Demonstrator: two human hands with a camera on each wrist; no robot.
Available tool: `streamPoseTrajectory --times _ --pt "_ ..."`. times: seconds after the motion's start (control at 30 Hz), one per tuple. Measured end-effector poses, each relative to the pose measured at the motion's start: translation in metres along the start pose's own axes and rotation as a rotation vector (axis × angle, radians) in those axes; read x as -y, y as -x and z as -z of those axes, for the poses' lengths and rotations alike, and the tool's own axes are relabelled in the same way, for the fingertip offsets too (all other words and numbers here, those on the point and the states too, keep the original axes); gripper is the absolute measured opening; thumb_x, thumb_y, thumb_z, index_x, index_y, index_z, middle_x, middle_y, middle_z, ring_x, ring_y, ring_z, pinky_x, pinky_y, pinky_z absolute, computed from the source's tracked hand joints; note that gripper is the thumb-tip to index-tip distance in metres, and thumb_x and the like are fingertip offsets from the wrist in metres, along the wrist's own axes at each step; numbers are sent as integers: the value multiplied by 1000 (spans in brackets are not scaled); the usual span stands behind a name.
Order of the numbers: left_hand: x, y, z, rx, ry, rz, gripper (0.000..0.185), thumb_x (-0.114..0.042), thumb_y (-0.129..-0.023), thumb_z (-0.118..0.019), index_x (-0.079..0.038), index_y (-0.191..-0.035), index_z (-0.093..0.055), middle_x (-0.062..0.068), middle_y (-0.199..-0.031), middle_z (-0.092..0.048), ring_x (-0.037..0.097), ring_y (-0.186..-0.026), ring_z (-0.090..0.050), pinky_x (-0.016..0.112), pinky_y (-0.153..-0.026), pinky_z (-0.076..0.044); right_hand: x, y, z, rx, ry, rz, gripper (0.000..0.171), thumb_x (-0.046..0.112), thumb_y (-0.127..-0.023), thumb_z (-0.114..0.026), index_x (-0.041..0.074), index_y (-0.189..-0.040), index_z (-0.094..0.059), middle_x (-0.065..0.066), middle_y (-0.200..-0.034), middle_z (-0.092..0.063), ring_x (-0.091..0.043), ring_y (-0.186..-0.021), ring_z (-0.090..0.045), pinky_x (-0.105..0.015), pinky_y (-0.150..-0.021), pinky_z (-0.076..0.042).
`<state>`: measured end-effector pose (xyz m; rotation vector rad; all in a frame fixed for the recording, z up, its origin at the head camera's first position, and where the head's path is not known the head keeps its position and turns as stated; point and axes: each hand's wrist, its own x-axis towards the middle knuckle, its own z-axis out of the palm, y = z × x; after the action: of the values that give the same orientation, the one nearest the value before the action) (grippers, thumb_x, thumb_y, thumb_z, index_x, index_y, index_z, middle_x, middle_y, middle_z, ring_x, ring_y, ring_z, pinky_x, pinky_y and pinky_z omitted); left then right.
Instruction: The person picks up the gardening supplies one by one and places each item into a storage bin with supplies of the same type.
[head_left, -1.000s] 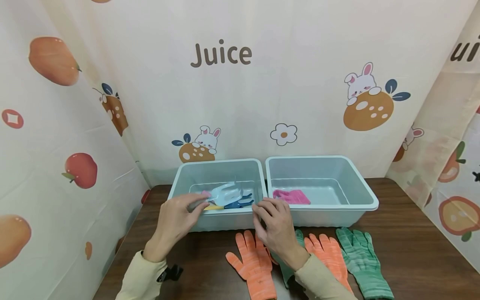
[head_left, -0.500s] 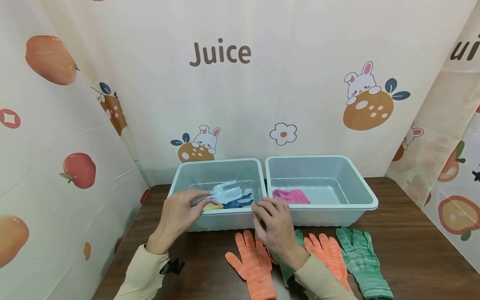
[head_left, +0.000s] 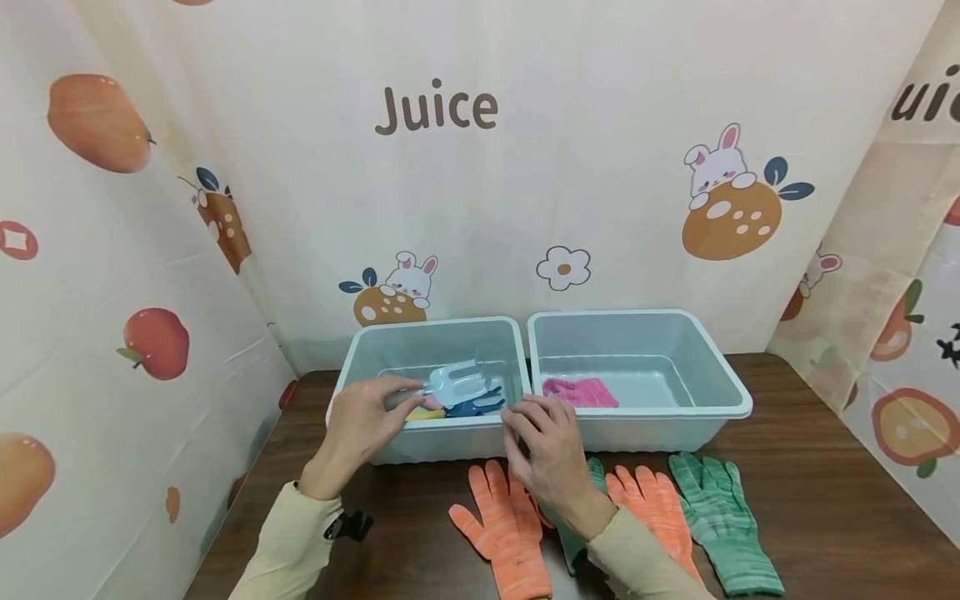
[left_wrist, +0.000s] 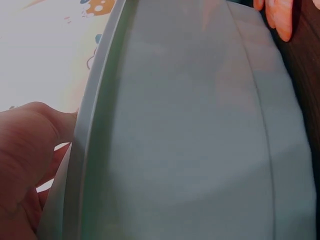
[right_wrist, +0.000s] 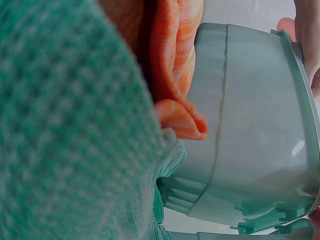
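Nearest on the dark wooden worktop (head_left: 825, 500) lie four knitted gloves, palms down with fingers pointing away: an orange glove (head_left: 504, 533) on the left, a green glove (head_left: 577, 533) mostly hidden under the right wrist and sleeve, a second orange glove (head_left: 656, 517), and a striped green glove (head_left: 720, 521) furthest right. In the right wrist view the green knit fills the near foreground and an orange fingertip touches the tub wall.

Just beyond the gloves, the right hand (head_left: 546, 450) rests at the near rim of the left tub (head_left: 442, 446), close to the corner where the two tubs meet; its fingers are bent over the edge, and I cannot tell whether the grip closes on the rim or only leans on it.

The left hand (head_left: 363, 425) reaches over the same rim further left, its grip pinched narrow around the handle of a pale blue toy garden fork (head_left: 457, 385), which is held low inside the left tub with the tines pointing right. Under the fork lie a dark blue toy tool (head_left: 476, 407) and a yellow piece (head_left: 426, 413).

The right tub (head_left: 675, 417) stands touching the left one and holds a folded pink cloth (head_left: 581, 392). Behind both hangs a cream curtain (head_left: 600, 125) printed "Juice" with rabbits and oranges.
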<state>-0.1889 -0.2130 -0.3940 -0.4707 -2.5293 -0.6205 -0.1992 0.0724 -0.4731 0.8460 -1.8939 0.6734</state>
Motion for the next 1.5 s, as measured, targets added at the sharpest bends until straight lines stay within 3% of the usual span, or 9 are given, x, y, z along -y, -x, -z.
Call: streamPoseTrajectory --times 0.4,0.63,0.83,0.93,1.07,1.23,1.5 --pt "3 -10 -4 43 78 60 22 -26 -93 -85 -15 -112 -85 4 -108 -83 27 -102 -78 48 -84 -62 0 -1 2 15 4 -7 18 20 -101 -66 9 -103 -81 -6 -100 -75 -32 -109 -66 -52 -94 -48" --pt "6 -11 -8 82 94 99 21 -24 -93 -84 -15 -113 -85 4 -111 -83 24 -97 -77 44 -81 -60 1 1 0 2 2 4 26 24 -106 -60 10 -103 -81 -5 -99 -75 -31 -107 -67 -51 -91 -49" --pt "6 -18 -7 156 66 123 24 -28 -95 -82 -16 -115 -84 5 -114 -82 27 -101 -75 44 -81 -59 0 1 0 5 -2 -6 15 17 -98 -70 9 -103 -81 -6 -100 -75 -32 -108 -66 -51 -93 -48" --pt "5 -24 -6 188 61 138 24 -31 -97 -80 -16 -116 -84 6 -115 -82 27 -100 -74 38 -76 -56 0 1 0 1 3 -1 14 16 -97 -71 10 -103 -81 -6 -100 -75 -32 -107 -67 -51 -92 -48" --pt "6 -30 -7 214 64 162 24 -31 -97 -80 -17 -117 -84 6 -116 -82 24 -95 -72 31 -69 -48 0 1 0 4 6 -1 13 15 -95 -72 10 -104 -81 -6 -100 -75 -32 -108 -67 -50 -92 -48" --pt "9 -34 -10 235 50 177 24 -32 -97 -80 -18 -117 -84 5 -117 -81 20 -90 -70 30 -66 -46 -1 2 1 15 6 -8 13 14 -93 -75 10 -104 -81 -6 -101 -75 -32 -109 -66 -50 -93 -48" --pt "12 -40 -13 286 57 206 26 -33 -98 -79 -18 -117 -84 5 -120 -81 21 -96 -70 31 -71 -49 -2 2 -1 4 11 1 22 22 -104 -63 10 -104 -81 -5 -100 -75 -31 -109 -66 -50 -93 -48"
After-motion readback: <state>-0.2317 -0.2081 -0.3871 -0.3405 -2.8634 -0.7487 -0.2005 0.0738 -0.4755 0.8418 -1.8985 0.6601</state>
